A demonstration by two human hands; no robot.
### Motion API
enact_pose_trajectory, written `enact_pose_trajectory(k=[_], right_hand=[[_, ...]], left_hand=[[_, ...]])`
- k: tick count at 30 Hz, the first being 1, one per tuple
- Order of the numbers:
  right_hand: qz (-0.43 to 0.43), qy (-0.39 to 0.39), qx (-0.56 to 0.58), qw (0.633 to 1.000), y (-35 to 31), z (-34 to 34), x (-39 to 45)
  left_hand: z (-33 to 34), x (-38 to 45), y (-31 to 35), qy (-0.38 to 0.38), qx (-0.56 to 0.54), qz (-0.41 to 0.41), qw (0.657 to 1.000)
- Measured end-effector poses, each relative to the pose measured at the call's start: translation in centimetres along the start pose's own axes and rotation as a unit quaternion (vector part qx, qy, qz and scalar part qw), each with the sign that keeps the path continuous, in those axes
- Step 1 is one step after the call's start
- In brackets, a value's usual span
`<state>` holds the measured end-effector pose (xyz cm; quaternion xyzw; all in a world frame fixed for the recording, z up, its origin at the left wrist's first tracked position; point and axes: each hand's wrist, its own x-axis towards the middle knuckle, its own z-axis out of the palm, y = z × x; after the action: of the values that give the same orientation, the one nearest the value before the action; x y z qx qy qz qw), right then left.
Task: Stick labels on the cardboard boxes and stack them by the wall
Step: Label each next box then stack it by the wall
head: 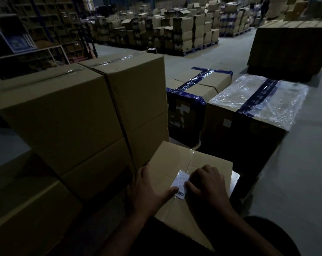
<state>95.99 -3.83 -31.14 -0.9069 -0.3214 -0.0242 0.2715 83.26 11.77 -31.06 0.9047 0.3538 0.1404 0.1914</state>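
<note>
A small brown cardboard box (pixel 176 159) sits low in front of me, taped along its top seam. A white label (pixel 180 182) with a barcode lies flat on its top. My left hand (pixel 147 189) rests on the box's left side, its thumb pressing the label's lower left corner. My right hand (pixel 206 183) lies on the label's right edge, fingers bent down onto it. Both hands press flat and hold nothing. To the left stand two tall stacks of plain brown boxes (pixel 79 115).
Behind the small box stand a box with blue tape (pixel 197 85) and a plastic-wrapped box (pixel 258 100). A large dark carton stack (pixel 289 45) is at the far right. Pallets of cartons (pixel 175 30) and shelving (pixel 36 30) fill the back. Grey floor (pixel 300 163) lies to the right.
</note>
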Motion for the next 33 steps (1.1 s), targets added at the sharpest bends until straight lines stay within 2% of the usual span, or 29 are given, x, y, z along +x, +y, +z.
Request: enact_pose_trajectory(k=[3, 8, 14, 18, 21, 26, 29, 33], right_hand=[[-0.003, 0.023, 0.021, 1.0, 0.4, 0.4, -0.3], [0.002, -0.002, 0.042, 0.999, 0.4, -0.4, -0.1], [0.063, 0.083, -0.039, 0.994, -0.1, -0.4, -4.8], [0.068, 0.032, -0.003, 0.997, -0.5, -0.8, -4.0], [0.033, 0.014, 0.002, 0.999, 0.9, -1.0, -1.5], [-0.066, -0.006, 0.023, 0.998, 2.9, -1.7, 2.1], [-0.086, 0.006, 0.021, 0.996, 3.1, -1.2, 2.3], [-0.076, 0.006, -0.012, 0.997, 2.2, 0.0, 1.2]], left_hand=[[-0.1, 0.1, 0.1, 0.0, -0.002, 0.0, 1.0], [-0.4, -0.1, 0.2, 0.004, -0.004, -0.001, 1.0], [-0.3, 0.1, 0.3, -0.012, -0.028, -0.026, 0.999], [-0.2, -0.1, 0.1, -0.006, -0.019, -0.032, 0.999], [-0.1, -1.6, -0.1, 0.004, 0.005, -0.018, 1.0], [0.0, -3.5, 0.1, -0.017, -0.051, -0.052, 0.997], [0.1, -2.8, 1.0, 0.011, 0.008, -0.012, 1.0], [0.8, -1.6, 2.0, -0.017, 0.034, 0.047, 0.998]])
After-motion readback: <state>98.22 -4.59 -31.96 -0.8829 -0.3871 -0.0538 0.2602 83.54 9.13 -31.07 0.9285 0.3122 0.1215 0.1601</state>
